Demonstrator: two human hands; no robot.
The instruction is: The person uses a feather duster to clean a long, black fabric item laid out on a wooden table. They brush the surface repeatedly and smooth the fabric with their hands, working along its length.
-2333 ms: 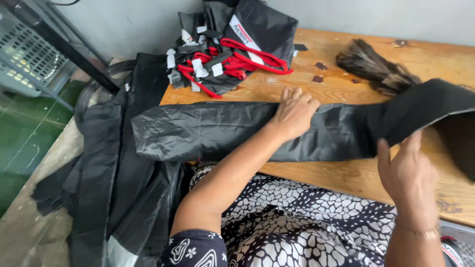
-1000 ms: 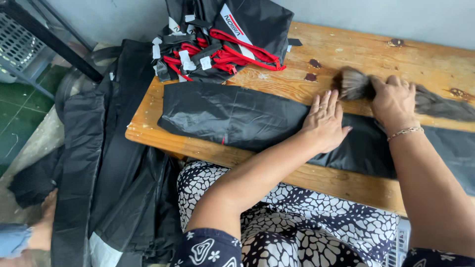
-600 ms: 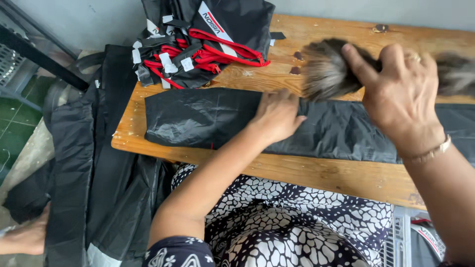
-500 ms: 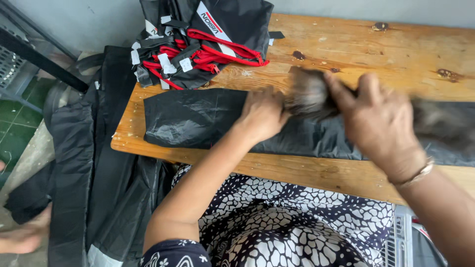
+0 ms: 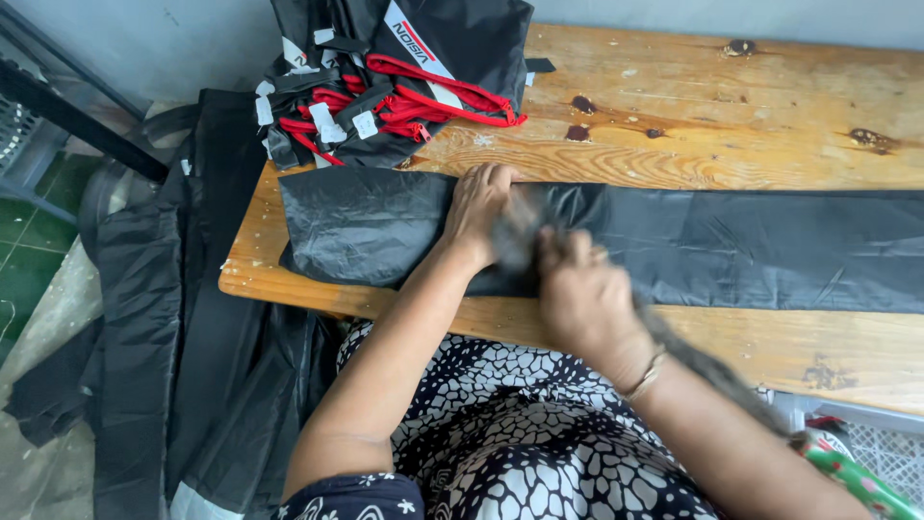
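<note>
A long black plastic sleeve (image 5: pixel 731 246) lies flat across the wooden table (image 5: pixel 712 135). My left hand (image 5: pixel 481 204) presses flat on it near its left part, fingers spread. My right hand (image 5: pixel 582 299) is closed around a bundle of dark grey-brown hair (image 5: pixel 712 371), blurred by motion. The bundle's front end (image 5: pixel 520 236) sits on the sleeve just beside my left hand; its tail trails back under my right forearm toward the table's near edge.
A heap of black bags with red straps and white tags (image 5: pixel 385 82) lies at the table's far left corner. More black plastic sheets (image 5: pixel 164 327) hang off the table's left end onto the floor. A grey crate (image 5: pixel 866 438) stands at lower right.
My right hand picked the hair bundle up from the far side of the table and brought it down onto the sleeve next to my left hand. The left hand stayed pressed on the sleeve.
</note>
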